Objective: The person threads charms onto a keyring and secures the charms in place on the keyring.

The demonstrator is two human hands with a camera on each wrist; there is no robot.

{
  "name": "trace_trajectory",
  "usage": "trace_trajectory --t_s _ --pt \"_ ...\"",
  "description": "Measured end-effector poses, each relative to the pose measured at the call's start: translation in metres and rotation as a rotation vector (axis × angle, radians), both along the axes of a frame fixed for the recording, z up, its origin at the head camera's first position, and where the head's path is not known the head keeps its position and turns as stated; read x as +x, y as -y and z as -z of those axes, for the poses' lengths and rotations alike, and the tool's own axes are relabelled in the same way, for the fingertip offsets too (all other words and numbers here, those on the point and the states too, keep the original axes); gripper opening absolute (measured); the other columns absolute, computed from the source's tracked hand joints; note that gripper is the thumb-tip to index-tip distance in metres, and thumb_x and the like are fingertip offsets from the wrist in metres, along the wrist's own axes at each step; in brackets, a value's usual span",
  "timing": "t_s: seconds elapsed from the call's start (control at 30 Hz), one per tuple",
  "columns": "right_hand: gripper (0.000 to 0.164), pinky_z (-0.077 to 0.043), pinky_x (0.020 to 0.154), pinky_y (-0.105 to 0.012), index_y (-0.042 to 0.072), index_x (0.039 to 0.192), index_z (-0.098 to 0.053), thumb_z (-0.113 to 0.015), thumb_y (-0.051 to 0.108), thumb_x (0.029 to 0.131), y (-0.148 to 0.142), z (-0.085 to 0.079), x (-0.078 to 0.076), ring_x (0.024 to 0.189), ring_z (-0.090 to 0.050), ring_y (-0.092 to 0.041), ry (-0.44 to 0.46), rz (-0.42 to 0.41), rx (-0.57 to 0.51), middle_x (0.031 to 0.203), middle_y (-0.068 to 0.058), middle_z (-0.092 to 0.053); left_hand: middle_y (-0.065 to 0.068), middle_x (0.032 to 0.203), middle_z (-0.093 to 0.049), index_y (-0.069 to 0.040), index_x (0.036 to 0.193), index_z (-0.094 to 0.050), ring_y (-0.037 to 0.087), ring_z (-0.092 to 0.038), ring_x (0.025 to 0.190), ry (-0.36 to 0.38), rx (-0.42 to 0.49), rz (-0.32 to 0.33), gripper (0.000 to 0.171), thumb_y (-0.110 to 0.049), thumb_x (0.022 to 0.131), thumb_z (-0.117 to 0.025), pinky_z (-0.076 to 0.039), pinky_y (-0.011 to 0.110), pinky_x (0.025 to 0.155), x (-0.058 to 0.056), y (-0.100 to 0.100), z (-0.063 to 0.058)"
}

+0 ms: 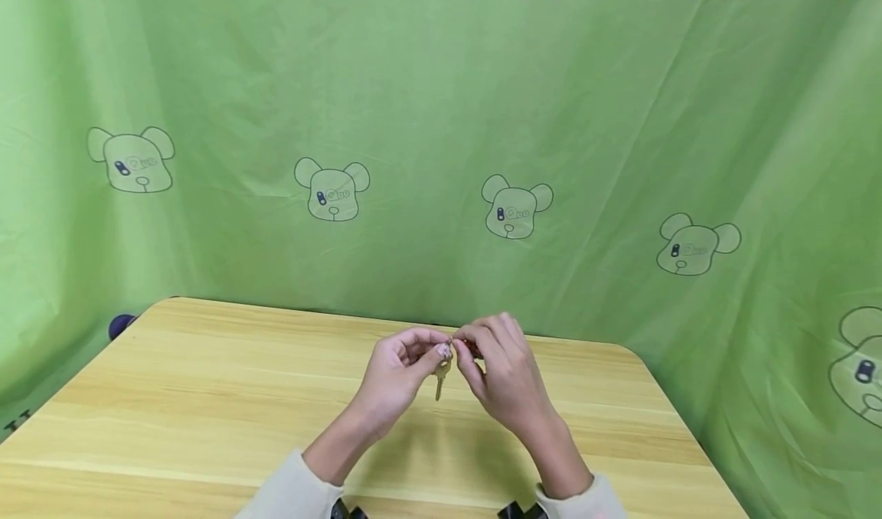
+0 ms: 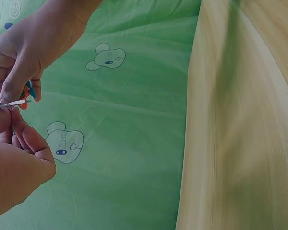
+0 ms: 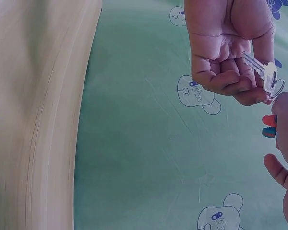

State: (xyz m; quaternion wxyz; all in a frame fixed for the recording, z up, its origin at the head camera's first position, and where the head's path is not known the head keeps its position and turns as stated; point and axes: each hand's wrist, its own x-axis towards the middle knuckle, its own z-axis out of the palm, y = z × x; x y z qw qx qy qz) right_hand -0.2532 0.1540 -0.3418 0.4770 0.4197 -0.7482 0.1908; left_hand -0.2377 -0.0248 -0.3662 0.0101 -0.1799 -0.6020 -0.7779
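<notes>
Above the table, my left hand pinches a small metal key ring between thumb and fingers. From the ring hangs a key, its toothed blade pointing down toward the table. Right beside it, my right hand grips a small orange-red and blue charm, its fingertips close at the ring. Most of the charm is hidden by the right fingers; its colored ends show in the left wrist view. The two hands meet at the fingertips around the ring.
A wood-grain table with rounded far corners lies under the hands. Behind and beside it hangs a green curtain printed with bear heads. Dark devices sit near both sleeve cuffs at the bottom.
</notes>
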Motion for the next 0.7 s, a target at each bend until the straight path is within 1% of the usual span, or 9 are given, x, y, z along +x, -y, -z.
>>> trace_trajectory --t_s 0.13,0.27,0.4,0.5,0.7 --pt "0.028 -0.041 0.069 -0.034 0.002 0.094 -0.067 -0.051 0.02 0.107 0.0001 -0.0008 0.0006 0.078 -0.051 -0.023 0.0 0.005 0.008 0.088 -0.007 -0.062 0.005 0.094 -0.068 0.006 0.113 -0.067 0.016 -0.063 0.088 -0.009 -0.026 -0.006 0.016 -0.001 0.098 -0.065 -0.055 0.025 0.082 0.0002 -0.0001 0.0002" --pt "0.028 -0.041 0.069 -0.035 0.001 0.095 -0.066 -0.05 0.02 0.108 0.0002 -0.0014 0.0013 0.078 -0.051 -0.024 -0.002 0.014 0.02 0.089 -0.007 -0.062 0.005 0.095 -0.067 0.006 0.113 -0.067 0.017 -0.062 0.089 -0.043 -0.072 -0.011 0.017 -0.004 0.099 -0.064 -0.054 0.025 0.081 -0.0005 0.0003 0.0005" --pt "0.028 -0.041 0.07 -0.035 0.001 0.096 -0.066 -0.05 0.02 0.109 0.0005 -0.0018 0.0017 0.079 -0.052 -0.025 -0.005 0.022 0.03 0.091 -0.008 -0.062 0.005 0.095 -0.064 0.004 0.111 -0.067 0.017 -0.06 0.088 -0.077 -0.115 -0.021 0.015 -0.006 0.101 -0.063 -0.052 0.026 0.08 -0.0015 0.0011 0.0008" --pt "0.029 -0.041 0.07 -0.035 0.001 0.096 -0.066 -0.05 0.02 0.109 0.0009 -0.002 0.0018 0.08 -0.052 -0.025 -0.008 0.024 0.034 0.091 -0.008 -0.062 0.005 0.095 -0.064 0.001 0.11 -0.067 0.017 -0.06 0.089 -0.094 -0.138 -0.031 0.013 -0.008 0.101 -0.062 -0.051 0.024 0.078 -0.0023 0.0021 0.001" --pt "0.028 -0.042 0.07 -0.036 0.0 0.096 -0.066 -0.049 0.02 0.108 0.002 -0.0016 0.0019 0.079 -0.052 -0.025 -0.013 0.019 0.038 0.091 -0.009 -0.062 0.007 0.097 -0.065 0.0 0.11 -0.067 0.018 -0.06 0.091 -0.124 -0.179 -0.054 0.016 -0.012 0.102 -0.063 -0.051 0.025 0.08 -0.0043 0.0055 0.0017"
